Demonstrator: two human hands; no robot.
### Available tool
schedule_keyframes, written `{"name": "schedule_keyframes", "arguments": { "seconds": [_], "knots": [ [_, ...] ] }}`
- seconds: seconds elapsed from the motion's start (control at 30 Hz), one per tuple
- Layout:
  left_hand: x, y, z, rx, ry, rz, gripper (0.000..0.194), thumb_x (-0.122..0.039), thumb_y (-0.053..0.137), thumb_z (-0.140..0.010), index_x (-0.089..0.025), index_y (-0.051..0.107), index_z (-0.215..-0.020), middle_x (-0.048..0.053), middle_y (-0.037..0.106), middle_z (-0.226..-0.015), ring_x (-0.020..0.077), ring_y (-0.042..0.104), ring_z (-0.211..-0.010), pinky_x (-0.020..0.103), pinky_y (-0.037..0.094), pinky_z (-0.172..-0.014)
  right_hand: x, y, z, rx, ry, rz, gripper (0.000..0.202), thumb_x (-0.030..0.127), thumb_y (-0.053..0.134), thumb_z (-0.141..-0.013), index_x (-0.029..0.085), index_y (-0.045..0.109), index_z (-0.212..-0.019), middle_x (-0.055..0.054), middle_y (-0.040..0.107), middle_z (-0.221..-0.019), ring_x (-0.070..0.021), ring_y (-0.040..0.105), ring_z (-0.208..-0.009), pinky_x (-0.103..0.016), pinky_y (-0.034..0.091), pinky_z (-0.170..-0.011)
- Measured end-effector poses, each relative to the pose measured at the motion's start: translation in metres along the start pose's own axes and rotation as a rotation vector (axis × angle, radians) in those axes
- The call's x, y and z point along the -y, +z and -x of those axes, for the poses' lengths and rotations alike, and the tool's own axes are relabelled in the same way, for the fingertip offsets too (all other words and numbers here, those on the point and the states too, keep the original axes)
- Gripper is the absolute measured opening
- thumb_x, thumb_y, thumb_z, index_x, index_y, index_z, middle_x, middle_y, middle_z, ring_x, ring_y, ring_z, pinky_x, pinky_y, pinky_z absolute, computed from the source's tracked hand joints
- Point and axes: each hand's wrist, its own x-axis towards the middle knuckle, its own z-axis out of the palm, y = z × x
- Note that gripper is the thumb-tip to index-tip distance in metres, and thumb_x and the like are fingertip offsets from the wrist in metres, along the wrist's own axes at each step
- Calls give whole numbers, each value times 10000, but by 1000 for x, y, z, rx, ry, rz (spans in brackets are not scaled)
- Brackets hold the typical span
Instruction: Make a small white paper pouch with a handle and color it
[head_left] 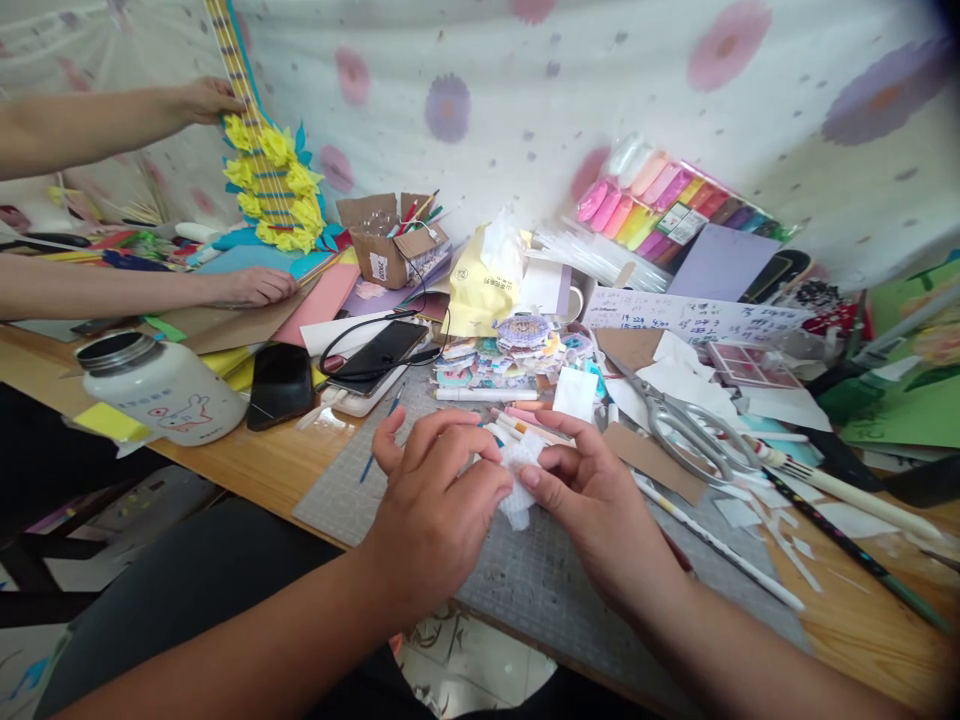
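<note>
Between my two hands, above the grey cutting mat, is a small crumpled piece of thin white tissue paper. My left hand pinches its left side with thumb and forefinger, the other fingers curled. From the other side, my right hand grips it between thumb and bent fingers. Just beyond my fingertips lie pencil-like sticks and a small white paper square. Part of the tissue is hidden behind my fingers.
Large scissors and paper scraps lie to the right. A stack of stickers stands ahead, with a phone and a white jar leftward. At far left, another person's hand holds a yellow-flowered paper instrument.
</note>
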Motion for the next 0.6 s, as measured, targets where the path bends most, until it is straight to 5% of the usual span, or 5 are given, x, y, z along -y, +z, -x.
{"name": "schedule_keyframes", "arguments": {
  "seconds": [0.4, 0.6],
  "knots": [
    [16, -14, 8, 193, -112, 204, 166, -146, 403, -871, -226, 489, -754, 31, 608, -911, 224, 510, -963, 471, 275, -915, 2, -10, -14, -114, -17, -146, 460, 290, 730, -698, 239, 504, -1096, 25, 656, -759, -148, 613, -705, -272, 459, -660],
    [27, -15, 6, 475, -168, 351, 134, -137, 450, -818, -212, 531, -742, 4, 596, -752, 174, 552, -744, 316, 427, -690, 5, -12, -19, -210, 13, -274, 486, 284, 766, -658, 223, 520, -1073, 51, 645, -663, -116, 586, -614, -238, 430, -607]
  ]
}}
